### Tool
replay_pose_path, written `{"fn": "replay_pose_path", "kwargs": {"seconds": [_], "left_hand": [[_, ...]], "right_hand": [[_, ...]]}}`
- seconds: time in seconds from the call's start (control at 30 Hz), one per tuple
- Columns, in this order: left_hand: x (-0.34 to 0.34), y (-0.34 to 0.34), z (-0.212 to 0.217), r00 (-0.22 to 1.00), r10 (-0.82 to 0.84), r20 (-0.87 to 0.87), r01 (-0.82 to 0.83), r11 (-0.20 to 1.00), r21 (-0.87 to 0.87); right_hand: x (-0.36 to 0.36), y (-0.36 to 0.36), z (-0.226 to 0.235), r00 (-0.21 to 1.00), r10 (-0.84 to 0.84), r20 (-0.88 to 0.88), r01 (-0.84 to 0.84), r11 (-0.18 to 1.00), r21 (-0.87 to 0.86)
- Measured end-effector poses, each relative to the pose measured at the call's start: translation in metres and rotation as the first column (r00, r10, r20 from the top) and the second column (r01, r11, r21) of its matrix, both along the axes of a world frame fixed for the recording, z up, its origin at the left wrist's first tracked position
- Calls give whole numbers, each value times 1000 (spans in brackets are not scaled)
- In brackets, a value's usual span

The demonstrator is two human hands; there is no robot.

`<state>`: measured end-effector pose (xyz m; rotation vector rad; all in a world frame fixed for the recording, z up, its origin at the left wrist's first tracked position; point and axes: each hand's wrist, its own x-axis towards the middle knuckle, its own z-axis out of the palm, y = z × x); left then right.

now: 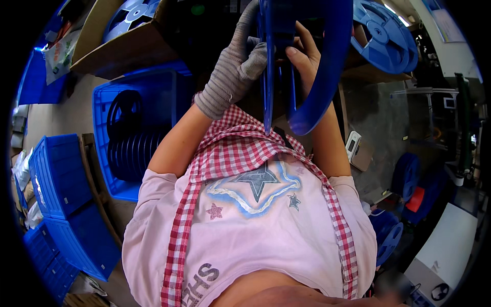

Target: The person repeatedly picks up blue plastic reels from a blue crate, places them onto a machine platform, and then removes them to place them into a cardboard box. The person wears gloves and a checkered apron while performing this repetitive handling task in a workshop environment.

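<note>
Gripping glove: my left hand [225, 77], in a grey striped glove, has its fingers closed against the left flange of the blue plastic reel [335, 61].
Bare hand: my right hand [308, 59] sits by the reel's middle, thumb and forefinger raised and apart; the rest is hidden, so I can't tell whether it grips.
Blue reel: upright in front of my checked apron [235, 158], its flanges nearly edge-on to me.
Left side: a blue crate [120, 192] with dark reels [134, 156] inside; beyond, a cardboard box [123, 53] holding a lighter blue reel [134, 14].
Right side: light-blue reels [379, 33].
</note>
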<state>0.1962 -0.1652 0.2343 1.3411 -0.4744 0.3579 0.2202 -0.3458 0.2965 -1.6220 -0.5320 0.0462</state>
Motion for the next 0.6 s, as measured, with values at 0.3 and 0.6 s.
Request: {"fn": "replay_pose_path", "kwargs": {"seconds": [0.3,0.6], "left_hand": [[-11,-14,39,980,117,-158,-116,993,19],[34,4,53,918,-88,-386,36,989,-141]], "right_hand": [[4,10,2,1000,-6,3,6,1000,0],[40,-15,74,966,56,253,88,848,-522]]}}
